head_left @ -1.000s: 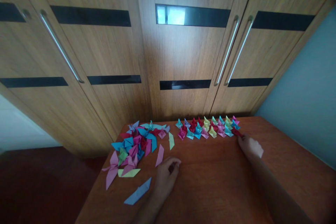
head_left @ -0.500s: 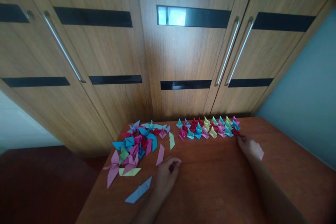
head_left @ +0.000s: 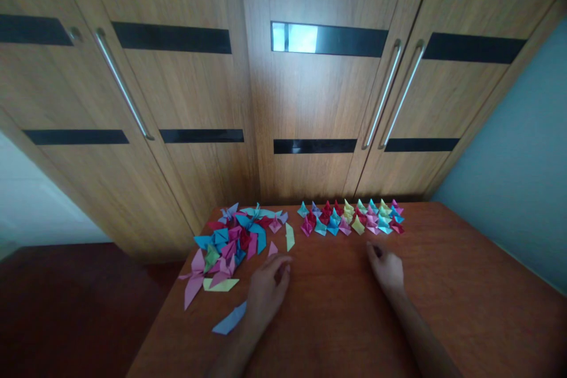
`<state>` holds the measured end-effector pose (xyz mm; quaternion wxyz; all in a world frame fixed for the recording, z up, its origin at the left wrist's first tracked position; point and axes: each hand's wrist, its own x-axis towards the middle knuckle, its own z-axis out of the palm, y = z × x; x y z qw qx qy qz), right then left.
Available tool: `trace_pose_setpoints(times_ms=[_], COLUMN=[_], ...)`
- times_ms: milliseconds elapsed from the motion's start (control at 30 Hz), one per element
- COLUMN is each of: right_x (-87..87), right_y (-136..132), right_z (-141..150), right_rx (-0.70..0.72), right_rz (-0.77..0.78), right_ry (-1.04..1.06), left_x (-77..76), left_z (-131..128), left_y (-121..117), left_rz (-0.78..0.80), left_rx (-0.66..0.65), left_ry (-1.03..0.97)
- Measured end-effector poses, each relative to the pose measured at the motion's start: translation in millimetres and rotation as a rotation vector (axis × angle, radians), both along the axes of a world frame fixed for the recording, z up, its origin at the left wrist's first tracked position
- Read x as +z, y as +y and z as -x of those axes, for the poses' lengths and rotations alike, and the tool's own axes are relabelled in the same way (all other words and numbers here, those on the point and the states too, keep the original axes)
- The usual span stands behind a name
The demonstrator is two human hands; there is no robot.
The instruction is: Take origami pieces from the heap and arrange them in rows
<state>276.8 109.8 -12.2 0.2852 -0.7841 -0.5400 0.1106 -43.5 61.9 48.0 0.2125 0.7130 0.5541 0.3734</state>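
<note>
My left hand [head_left: 268, 286] hovers over or rests on the table's middle-left, fingers curved with a gap at the thumb and nothing seen in them. It partly covers a pink folded paper strip [head_left: 272, 248] and a blue folded strip [head_left: 230, 319]. My right hand [head_left: 387, 270] is in front of the rows of small folded paper pieces [head_left: 345, 225], its fingers loosely bent and apart, with nothing visible in them. At the right end of the front row lies a red folded piece [head_left: 397, 228]. A heap of colourful folded papers [head_left: 230, 242] spreads beyond my left hand.
A pale yellow strip [head_left: 289, 237] lies between the heap and the rows, and another yellow strip [head_left: 220, 285] at the heap's front. Behind the brown table [head_left: 336, 319] stands a wooden wardrobe [head_left: 310, 100] with metal handles. A blue wall [head_left: 509, 177] is on the right.
My right hand has let go of the red piece at the row's right end and moved left and nearer. My left hand has shifted slightly left and away from me, covering more of the pink strip.
</note>
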Motion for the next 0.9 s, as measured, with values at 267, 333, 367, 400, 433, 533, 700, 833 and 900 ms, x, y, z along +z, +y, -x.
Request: trace_pose_setpoints(times_ms=[267, 333, 367, 400, 433, 533, 700, 833, 900], right_x=[-6.4, -6.2, -5.7, -5.0, -4.1, -1.8, -0.1, 0.8, 0.7], right_y=[-0.8, -1.1, -1.5, -1.9, -2.2, -2.9, -2.9, -3.4, -3.4], right_z=[5.3, 5.6, 6.3, 7.1, 8.0, 9.7, 10.1, 10.6, 10.6], right_rx=[0.160, 0.173, 0.175, 0.174, 0.171, 0.166, 0.180, 0.186, 0.185], right_rz=[-0.068, -0.062, -0.059, -0.058, -0.059, -0.058, -0.055, -0.068, -0.075], right_ry=[0.030, 0.016, 0.005, -0.006, -0.016, -0.026, -0.019, -0.012, -0.010], left_x=[45.8, 50.5, 51.6, 52.2, 52.3, 51.7, 50.3, 50.1, 50.8], left_z=[73.2, 90.5, 97.3, 102.6, 106.3, 109.2, 104.1, 104.6, 105.9], left_y=[33.8, 45.0, 50.6, 56.0, 61.1, 73.9, 86.7, 89.7, 89.4], left_rz=[-0.050, -0.048, -0.045, -0.039, -0.028, 0.033, 0.085, 0.103, 0.108], left_rx=[0.347, 0.369, 0.357, 0.333, 0.303, 0.216, 0.168, 0.163, 0.162], left_ry=[0.649, 0.720, 0.742, 0.758, 0.769, 0.803, 0.821, 0.820, 0.815])
